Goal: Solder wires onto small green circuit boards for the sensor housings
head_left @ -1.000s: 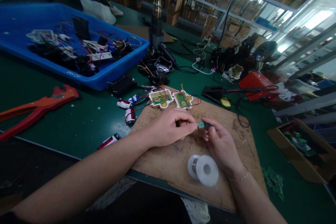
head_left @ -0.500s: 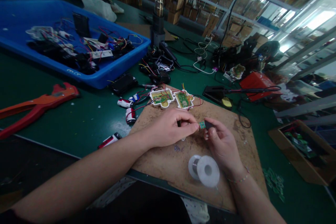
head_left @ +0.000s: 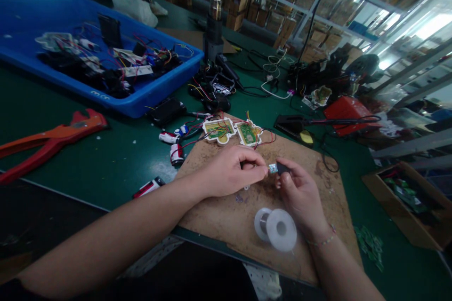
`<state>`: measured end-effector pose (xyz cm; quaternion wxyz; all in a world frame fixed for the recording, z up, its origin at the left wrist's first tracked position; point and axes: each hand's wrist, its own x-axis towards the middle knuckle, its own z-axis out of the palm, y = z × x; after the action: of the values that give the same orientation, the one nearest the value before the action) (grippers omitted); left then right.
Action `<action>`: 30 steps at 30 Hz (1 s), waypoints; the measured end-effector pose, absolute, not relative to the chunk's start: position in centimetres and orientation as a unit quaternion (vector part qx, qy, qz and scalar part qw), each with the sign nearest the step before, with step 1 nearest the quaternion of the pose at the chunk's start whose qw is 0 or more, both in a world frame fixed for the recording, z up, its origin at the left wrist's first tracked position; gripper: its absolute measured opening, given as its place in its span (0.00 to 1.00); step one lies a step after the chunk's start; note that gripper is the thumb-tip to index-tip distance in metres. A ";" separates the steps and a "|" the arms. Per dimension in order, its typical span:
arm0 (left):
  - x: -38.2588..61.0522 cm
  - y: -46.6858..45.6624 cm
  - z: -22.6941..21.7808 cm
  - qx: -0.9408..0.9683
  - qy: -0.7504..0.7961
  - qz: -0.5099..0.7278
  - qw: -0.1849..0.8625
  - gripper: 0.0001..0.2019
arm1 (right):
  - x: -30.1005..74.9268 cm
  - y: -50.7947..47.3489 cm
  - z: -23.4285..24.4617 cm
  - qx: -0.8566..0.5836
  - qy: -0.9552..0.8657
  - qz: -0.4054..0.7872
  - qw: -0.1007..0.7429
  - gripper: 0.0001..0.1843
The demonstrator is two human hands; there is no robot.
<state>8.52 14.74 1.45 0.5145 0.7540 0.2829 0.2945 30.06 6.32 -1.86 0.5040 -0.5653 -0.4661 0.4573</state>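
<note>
Above the brown board (head_left: 212, 216), my right hand (head_left: 298, 188) pinches a black piece (head_left: 282, 168) from which a small green circuit board (head_left: 273, 168) sticks out to the left. My left hand (head_left: 236, 171) is closed, thumb against fingertips, right at the circuit board's left end; whether it grips the board or something small joined to it is hidden. A dark bit shows inside its curled fingers. A spool of solder wire (head_left: 281, 229) lies just below my hands. Beyond them are two white housings with circuit boards, one on the left (head_left: 219, 130) and one on the right (head_left: 249, 132).
A blue tray (head_left: 137, 110) of wired parts stands at the left, with red-orange cutters (head_left: 60, 138) in front. Red-and-white parts (head_left: 176, 154) lie beside the board. At right are a soldering iron stand (head_left: 289, 124), a red box (head_left: 346, 115), a cardboard box (head_left: 406, 216) and loose green boards (head_left: 370, 247).
The small circuit board has tilted slightly and now catches the light. Both hands keep nearly the same place and grip. The whole view has shifted very slightly.
</note>
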 end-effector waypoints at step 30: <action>8.2 14.0 1.8 0.787 0.272 0.329 0.445 0.08 | 28.8 6.1 -0.6 -0.587 -0.532 0.303 0.530 0.17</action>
<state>8.24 14.03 1.77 0.4453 0.7871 0.2720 0.3290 28.75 6.07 -0.59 0.5296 -0.5874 -0.5316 0.3032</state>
